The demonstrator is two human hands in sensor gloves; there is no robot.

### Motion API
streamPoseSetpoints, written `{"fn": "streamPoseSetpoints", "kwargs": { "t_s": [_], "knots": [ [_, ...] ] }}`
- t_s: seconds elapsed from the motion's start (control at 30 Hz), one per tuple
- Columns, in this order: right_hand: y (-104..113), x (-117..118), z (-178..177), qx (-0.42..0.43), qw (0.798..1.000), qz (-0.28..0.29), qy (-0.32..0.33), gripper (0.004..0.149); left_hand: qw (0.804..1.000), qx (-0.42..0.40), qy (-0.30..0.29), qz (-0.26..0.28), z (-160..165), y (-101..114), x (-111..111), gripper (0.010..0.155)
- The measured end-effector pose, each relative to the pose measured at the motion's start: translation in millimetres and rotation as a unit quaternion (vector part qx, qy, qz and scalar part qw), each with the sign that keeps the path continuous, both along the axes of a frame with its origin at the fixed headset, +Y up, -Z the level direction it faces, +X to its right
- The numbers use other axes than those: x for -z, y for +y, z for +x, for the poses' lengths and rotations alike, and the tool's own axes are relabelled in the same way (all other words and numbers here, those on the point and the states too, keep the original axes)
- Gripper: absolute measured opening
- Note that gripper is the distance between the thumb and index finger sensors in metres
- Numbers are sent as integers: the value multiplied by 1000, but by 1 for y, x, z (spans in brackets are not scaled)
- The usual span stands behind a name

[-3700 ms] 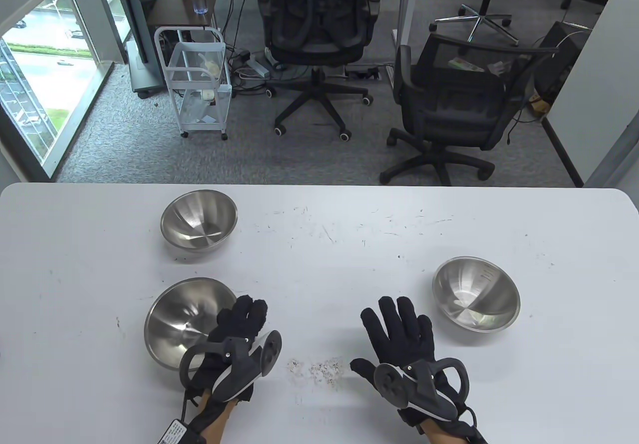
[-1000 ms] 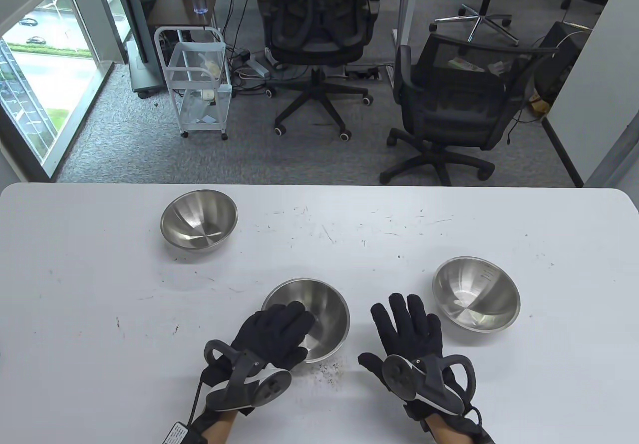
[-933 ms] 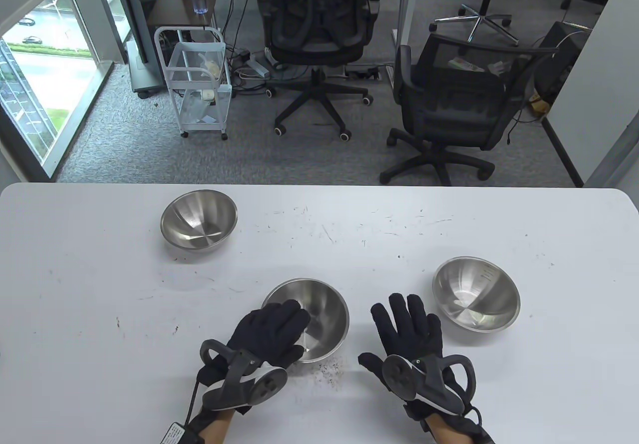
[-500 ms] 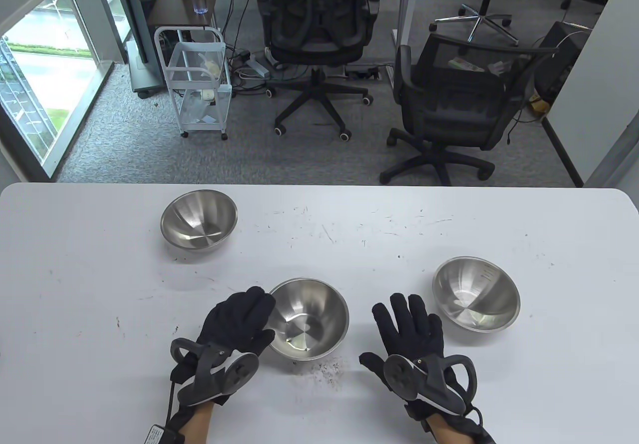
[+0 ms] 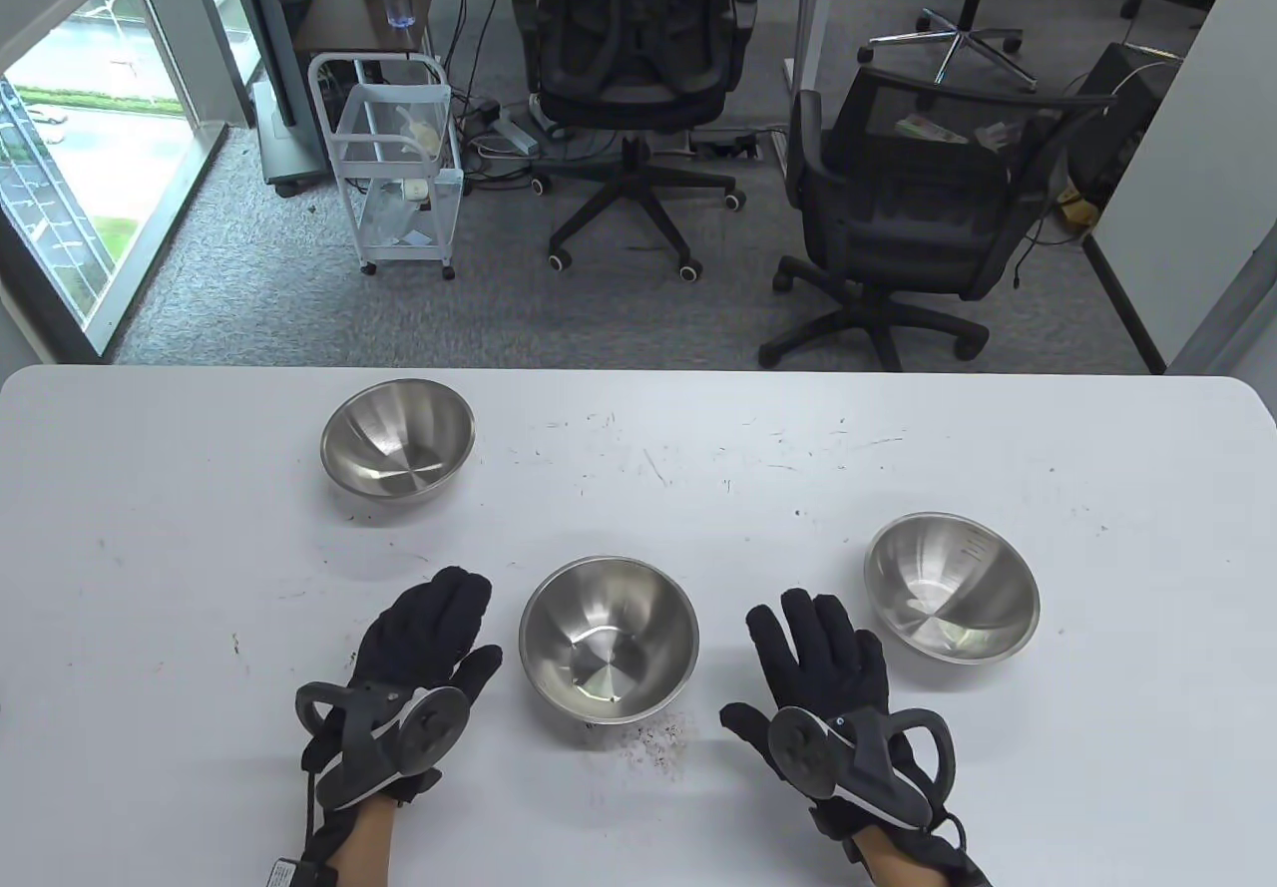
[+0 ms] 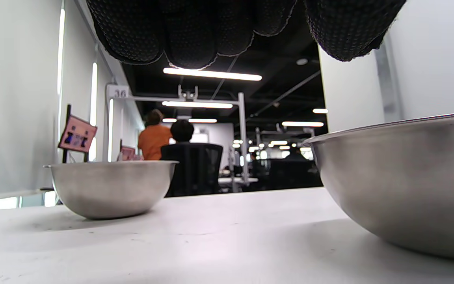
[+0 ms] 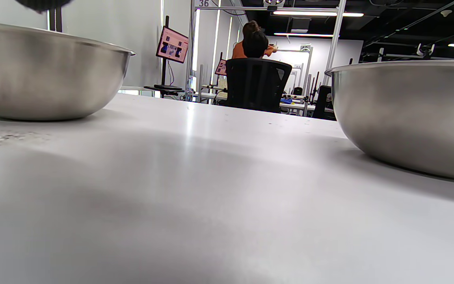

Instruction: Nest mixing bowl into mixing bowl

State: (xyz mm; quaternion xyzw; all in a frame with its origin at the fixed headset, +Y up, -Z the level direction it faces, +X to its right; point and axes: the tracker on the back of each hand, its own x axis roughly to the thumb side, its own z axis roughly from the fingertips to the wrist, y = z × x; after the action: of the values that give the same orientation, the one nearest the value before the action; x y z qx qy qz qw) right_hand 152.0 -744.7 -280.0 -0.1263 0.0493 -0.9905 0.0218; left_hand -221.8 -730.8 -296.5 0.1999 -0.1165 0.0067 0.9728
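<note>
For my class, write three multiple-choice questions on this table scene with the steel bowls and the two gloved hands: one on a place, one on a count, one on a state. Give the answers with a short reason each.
1. Where is the middle bowl?
A. Between the two hands
B. Inside the far left bowl
C. At the table's far right corner

2. How many bowls stand on the table?
A. Two
B. Three
C. Five

3. What is the left hand doing?
A. Gripping a bowl's rim
B. Lifting a bowl
C. Lying open, holding nothing

Answers:
1 A: it sits between the left hand and the right hand.
2 B: the middle bowl, the far left bowl and the right bowl.
3 C: its fingers are spread beside the middle bowl, apart from it.
</note>
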Motion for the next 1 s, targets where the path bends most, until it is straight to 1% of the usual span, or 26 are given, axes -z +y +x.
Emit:
{"fn": "streamPoseSetpoints", "kwargs": {
  "t_s": [0.23,0.33,0.5,0.77,1.0],
  "knots": [
    [7,1,9,-10,999,39,-30,92,1000,-16,5,-1,-5,-1,0,74],
    [11,4,21,-10,997,57,-58,90,1000,-19,5,0,-5,-1,0,75],
    [13,14,47,-11,992,61,-113,85,1000,-23,3,1,-6,-2,1,75],
    [8,27,81,-2,982,49,-182,72,1000,-31,1,-2,-7,-3,1,75],
    [1,34,94,1,977,39,-208,52,999,-37,0,-7,-7,-3,0,75]
  ]
}}
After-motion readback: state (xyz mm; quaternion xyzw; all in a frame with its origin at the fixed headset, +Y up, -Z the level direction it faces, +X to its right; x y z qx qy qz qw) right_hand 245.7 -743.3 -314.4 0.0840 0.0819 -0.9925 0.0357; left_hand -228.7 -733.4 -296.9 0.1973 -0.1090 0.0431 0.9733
